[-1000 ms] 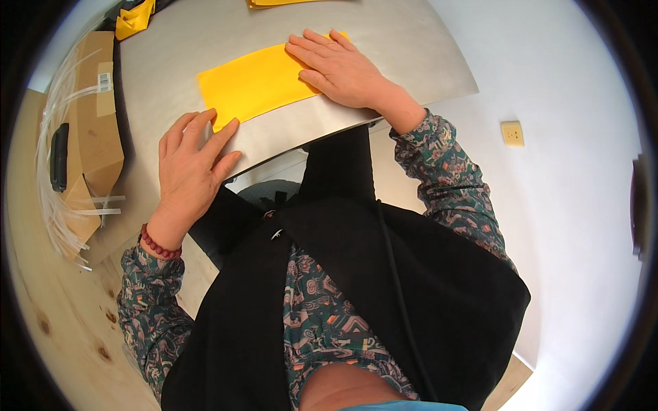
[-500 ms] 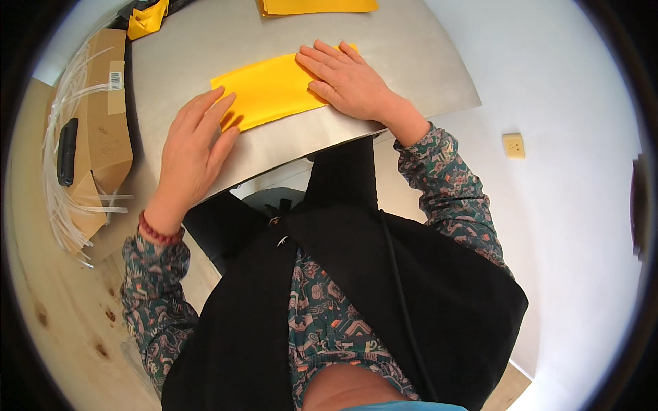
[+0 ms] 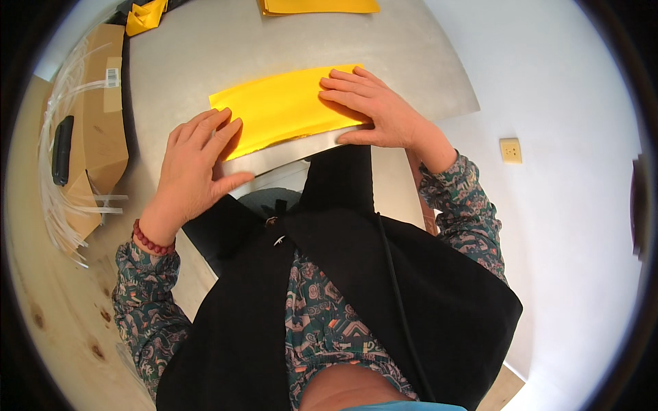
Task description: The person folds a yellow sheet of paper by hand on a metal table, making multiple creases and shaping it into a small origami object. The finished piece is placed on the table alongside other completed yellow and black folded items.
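A flat yellow sheet, paper-like and longer than it is wide, lies slantwise near the front edge of the grey metal table. My left hand rests its fingertips on the sheet's left end, fingers stretched out and thumb reaching past the table's edge. On the right end lie the spread fingers of my right hand, its thumb low by the table's front edge. Neither hand grips anything. A dark, uneven line runs along the sheet's near edge.
Farther back on the table is a stack of yellow sheets. A folded yellow piece sits at the far left corner. Left of the table stands a cardboard box with clear plastic strips and a black handle-like object. A white wall is on the right.
The yellow sheet has slid toward me, nearer the table's front edge. Both hands moved with it, and my right hand shifted rightward with its thumb spread lower.
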### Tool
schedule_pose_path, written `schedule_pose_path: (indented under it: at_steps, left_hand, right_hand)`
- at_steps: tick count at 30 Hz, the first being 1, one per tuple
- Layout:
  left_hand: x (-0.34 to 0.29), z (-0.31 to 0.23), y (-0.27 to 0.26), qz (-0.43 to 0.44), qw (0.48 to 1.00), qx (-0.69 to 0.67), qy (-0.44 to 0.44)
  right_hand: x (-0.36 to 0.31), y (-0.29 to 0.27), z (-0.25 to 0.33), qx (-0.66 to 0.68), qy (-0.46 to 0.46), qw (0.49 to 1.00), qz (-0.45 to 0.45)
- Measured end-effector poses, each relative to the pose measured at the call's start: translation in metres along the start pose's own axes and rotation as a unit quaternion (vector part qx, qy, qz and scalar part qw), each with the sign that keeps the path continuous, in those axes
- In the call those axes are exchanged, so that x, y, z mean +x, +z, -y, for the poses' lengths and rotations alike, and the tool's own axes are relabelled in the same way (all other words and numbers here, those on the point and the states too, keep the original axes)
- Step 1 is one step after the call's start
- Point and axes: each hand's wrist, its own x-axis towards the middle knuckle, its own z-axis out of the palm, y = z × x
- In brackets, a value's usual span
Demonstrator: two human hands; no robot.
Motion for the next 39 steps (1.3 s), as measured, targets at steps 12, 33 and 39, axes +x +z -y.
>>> schedule_pose_path:
  at_steps: [12,33,39]
  left_hand:
    - [-0.011,-0.006,-0.004,-0.053,0.897,-0.372,-0.234]
    - [0.016,0.018,0.024,-0.122,0.991,-0.048,-0.006]
    - [0.018,0.013,0.021,-0.135,0.990,-0.039,-0.007]
  right_hand:
    - [0.009,-0.053,0.002,0.104,0.025,0.982,-0.154]
    - [0.079,-0.012,-0.043,-0.060,-0.001,0.985,-0.161]
    - [0.070,-0.006,0.026,-0.027,-0.092,0.987,-0.132]
